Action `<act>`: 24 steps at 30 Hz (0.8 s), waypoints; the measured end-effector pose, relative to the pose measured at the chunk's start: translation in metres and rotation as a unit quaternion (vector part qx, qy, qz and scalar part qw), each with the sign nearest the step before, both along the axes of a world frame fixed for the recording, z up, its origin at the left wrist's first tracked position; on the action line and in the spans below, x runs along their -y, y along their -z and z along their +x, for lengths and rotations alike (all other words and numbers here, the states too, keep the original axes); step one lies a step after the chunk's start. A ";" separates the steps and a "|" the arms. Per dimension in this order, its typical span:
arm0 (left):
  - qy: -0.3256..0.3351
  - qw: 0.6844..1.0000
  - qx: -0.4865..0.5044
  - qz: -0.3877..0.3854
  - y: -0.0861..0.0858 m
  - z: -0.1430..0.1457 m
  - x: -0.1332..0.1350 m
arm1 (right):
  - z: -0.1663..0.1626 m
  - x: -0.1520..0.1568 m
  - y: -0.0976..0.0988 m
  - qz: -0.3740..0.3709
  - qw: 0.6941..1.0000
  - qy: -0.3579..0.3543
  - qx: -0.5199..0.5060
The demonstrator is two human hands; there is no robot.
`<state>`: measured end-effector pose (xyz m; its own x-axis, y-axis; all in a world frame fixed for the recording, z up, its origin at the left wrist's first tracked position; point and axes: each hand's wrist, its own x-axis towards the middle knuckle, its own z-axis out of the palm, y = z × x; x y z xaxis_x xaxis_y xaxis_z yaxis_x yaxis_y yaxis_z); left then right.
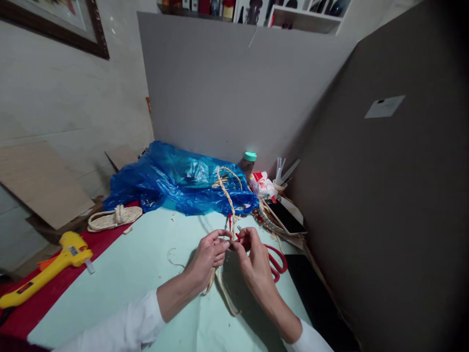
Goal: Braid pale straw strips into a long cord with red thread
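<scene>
My left hand (209, 254) and my right hand (253, 261) meet over the pale green table cover (139, 274), fingers pinched together. Between them they hold a braided straw rope (227, 195) that rises away from the hands and loops toward the blue plastic. A small red-tipped piece (230, 222) sticks up right at the fingertips; I cannot make out what it is. Loose ends of the braid (223, 293) hang down below my hands onto the table. Both wrists wear white sleeves.
A yellow glue gun (47, 269) lies at the left on red cloth. A coil of straw rope (114, 218) sits beside crumpled blue plastic (176, 181). Red-handled scissors (276, 261), a phone (286, 216) and a basket edge crowd the right, against a dark board (384, 205).
</scene>
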<state>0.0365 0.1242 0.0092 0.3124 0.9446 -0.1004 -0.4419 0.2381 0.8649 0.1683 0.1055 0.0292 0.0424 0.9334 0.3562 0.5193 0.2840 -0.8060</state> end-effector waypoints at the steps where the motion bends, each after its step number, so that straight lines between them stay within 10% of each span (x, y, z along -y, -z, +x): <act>1: 0.004 1.000 -0.014 0.010 0.000 0.001 0.000 | 0.001 0.000 0.001 0.002 1.000 0.002 -0.004; 24: -0.097 0.987 -0.131 -0.010 -0.001 0.009 0.005 | -0.012 0.004 0.021 0.119 0.981 -0.088 0.127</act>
